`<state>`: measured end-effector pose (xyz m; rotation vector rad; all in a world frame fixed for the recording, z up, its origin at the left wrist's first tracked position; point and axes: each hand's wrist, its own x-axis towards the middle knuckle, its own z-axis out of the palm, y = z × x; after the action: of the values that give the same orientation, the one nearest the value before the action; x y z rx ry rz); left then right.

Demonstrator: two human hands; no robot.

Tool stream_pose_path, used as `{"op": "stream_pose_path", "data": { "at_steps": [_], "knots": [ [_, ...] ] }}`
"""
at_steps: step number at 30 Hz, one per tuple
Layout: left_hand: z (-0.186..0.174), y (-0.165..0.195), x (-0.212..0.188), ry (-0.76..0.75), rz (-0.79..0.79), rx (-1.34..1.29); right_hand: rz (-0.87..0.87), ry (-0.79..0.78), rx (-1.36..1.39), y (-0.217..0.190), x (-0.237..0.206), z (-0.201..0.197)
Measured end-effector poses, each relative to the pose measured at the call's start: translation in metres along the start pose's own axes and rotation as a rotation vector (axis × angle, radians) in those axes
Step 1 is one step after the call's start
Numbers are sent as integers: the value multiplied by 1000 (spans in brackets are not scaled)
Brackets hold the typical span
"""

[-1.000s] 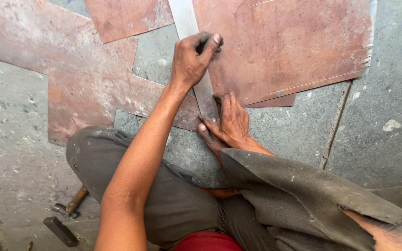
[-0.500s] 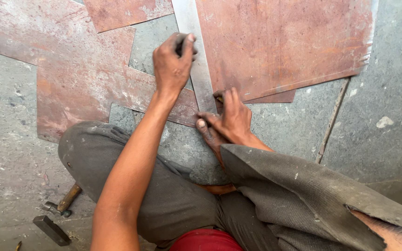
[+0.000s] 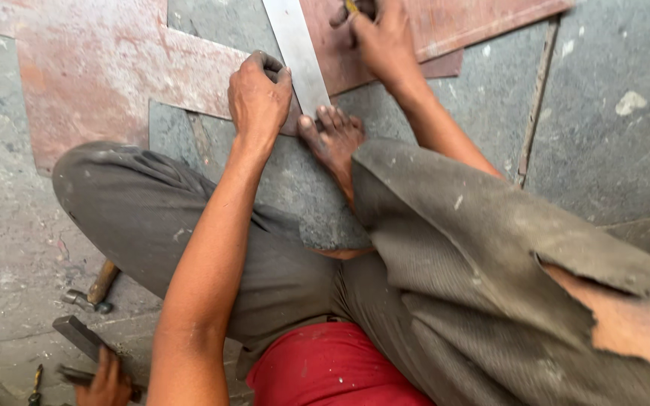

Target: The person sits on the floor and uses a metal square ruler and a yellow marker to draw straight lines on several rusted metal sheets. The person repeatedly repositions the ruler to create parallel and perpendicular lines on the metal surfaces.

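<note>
My left hand (image 3: pixel 259 94) is curled and presses on the left edge of a long steel ruler (image 3: pixel 295 45), which lies across reddish metal sheets (image 3: pixel 99 83) on the floor. My bare foot (image 3: pixel 332 135) rests at the ruler's near end, toes touching it. At the top of the view my right hand (image 3: pixel 384 37) pinches a small yellow-tipped marking tool (image 3: pixel 350 6) against another reddish sheet (image 3: pixel 453 22), just right of the ruler. My knees in grey trousers fill the lower part of the view.
A hammer with a wooden handle (image 3: pixel 93 289) and a dark metal block (image 3: pixel 77 334) lie on the grey concrete floor at lower left. Another hand (image 3: pixel 103 380) holds a dark tool at the bottom left edge. A floor joint (image 3: pixel 536 98) runs at right.
My left hand has slid down the ruler toward my foot. My right hand with the marking tool has come into view at the top.
</note>
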<state>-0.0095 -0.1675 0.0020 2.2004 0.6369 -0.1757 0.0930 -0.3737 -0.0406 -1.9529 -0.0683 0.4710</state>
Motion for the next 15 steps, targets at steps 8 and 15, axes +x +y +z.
{"op": "stream_pose_path", "data": {
  "at_steps": [8,15],
  "knots": [
    [13,-6,-26,-30,-62,-90,-133,-44,-395,-9,-86,26],
    [12,-1,-23,-42,-165,-103,48,-81,-315,-37,-95,25]
  ]
}}
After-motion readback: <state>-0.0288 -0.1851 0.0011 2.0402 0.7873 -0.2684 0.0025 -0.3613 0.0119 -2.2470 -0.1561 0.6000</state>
